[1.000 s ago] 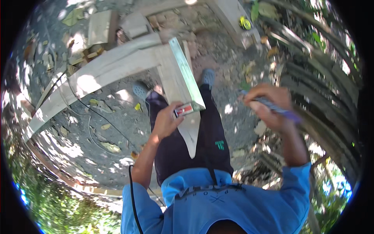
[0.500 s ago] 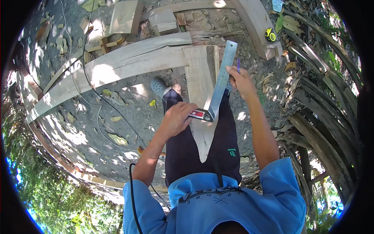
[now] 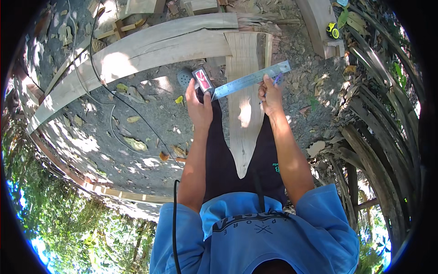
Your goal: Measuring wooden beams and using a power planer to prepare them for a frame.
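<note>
A try square spans a pale wooden board (image 3: pixel 240 137) that tapers to a point between my legs. My left hand (image 3: pixel 200 107) grips the square's dark and red stock (image 3: pixel 203 80), left of the board. The steel blade (image 3: pixel 242 84) slants across the board, its far end up and to the right. My right hand (image 3: pixel 272 97) pinches the blade near that end, thumb and fingers closed, with a slim purple pen (image 3: pixel 277 78) also in the fingers. The board's wide end reaches a long curved timber (image 3: pixel 159 57).
A yellow tape measure (image 3: pixel 332 31) rests on a thick beam (image 3: pixel 315 18) at the upper right. Weathered poles (image 3: pixel 374 150) are stacked on the right. A black cable (image 3: pixel 132 121) crosses the leaf-strewn dirt on the left. Wood offcuts (image 3: pixel 200 5) lie at the top.
The try square has swung from steeply upright to nearly crosswise over the board. My left hand moved up and left with its stock; my right hand shifted slightly left and down, still holding the pen.
</note>
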Action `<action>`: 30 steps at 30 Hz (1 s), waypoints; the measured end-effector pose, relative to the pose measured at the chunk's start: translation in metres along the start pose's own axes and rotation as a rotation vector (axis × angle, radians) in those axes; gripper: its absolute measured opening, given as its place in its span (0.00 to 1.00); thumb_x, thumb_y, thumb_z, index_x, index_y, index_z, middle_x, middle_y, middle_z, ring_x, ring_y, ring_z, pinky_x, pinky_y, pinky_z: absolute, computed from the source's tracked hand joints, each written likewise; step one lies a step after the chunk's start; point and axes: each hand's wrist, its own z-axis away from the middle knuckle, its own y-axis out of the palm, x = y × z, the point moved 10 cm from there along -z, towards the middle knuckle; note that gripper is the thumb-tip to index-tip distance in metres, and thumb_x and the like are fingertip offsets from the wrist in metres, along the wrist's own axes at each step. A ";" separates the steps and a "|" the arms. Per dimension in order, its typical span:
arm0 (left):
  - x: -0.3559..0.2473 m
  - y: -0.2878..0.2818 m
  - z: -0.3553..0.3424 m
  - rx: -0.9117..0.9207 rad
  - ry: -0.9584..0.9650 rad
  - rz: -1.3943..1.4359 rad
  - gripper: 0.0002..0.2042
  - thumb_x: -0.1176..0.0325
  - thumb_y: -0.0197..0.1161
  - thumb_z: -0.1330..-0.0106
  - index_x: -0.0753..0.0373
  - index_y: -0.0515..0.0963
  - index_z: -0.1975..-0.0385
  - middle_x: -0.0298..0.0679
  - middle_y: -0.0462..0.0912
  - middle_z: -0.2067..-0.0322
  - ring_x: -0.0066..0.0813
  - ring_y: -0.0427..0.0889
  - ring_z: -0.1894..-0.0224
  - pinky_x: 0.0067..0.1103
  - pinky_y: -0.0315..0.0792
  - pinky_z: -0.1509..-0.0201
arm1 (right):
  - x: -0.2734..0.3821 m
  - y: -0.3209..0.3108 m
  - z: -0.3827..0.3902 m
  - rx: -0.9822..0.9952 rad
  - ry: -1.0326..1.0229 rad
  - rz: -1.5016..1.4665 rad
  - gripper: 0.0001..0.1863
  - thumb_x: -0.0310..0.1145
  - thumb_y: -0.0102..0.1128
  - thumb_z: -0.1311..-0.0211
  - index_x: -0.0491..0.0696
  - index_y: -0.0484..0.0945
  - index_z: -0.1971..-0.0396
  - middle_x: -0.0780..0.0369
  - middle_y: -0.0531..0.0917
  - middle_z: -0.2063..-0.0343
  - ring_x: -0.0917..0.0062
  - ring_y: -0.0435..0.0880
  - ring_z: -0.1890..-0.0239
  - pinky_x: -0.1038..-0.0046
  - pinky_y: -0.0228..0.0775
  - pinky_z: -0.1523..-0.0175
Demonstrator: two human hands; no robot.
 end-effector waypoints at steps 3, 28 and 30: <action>0.022 -0.006 -0.015 0.033 -0.108 0.419 0.34 0.70 0.59 0.38 0.72 0.51 0.35 0.48 0.76 0.55 0.29 0.79 0.64 0.18 0.72 0.58 | -0.008 0.010 0.000 0.040 0.032 0.022 0.14 0.41 0.54 0.33 0.47 0.71 0.73 0.70 0.67 0.84 0.88 0.65 0.86 0.84 0.48 0.85; -0.004 0.022 -0.081 0.311 -0.301 0.774 0.17 0.75 0.55 0.35 0.72 0.68 0.47 0.47 0.80 0.58 0.31 0.80 0.60 0.23 0.76 0.58 | -0.108 0.084 0.026 -0.015 0.341 -0.275 0.10 0.38 0.59 0.38 0.47 0.75 0.64 0.65 0.80 0.71 0.88 0.67 0.81 0.87 0.50 0.86; -0.002 0.016 -0.099 0.401 -0.258 0.727 0.17 0.74 0.56 0.35 0.73 0.68 0.47 0.48 0.80 0.57 0.32 0.81 0.59 0.24 0.77 0.55 | -0.107 0.071 0.022 -0.032 0.294 -0.289 0.09 0.36 0.60 0.39 0.47 0.74 0.63 0.65 0.80 0.72 0.89 0.67 0.82 0.87 0.50 0.86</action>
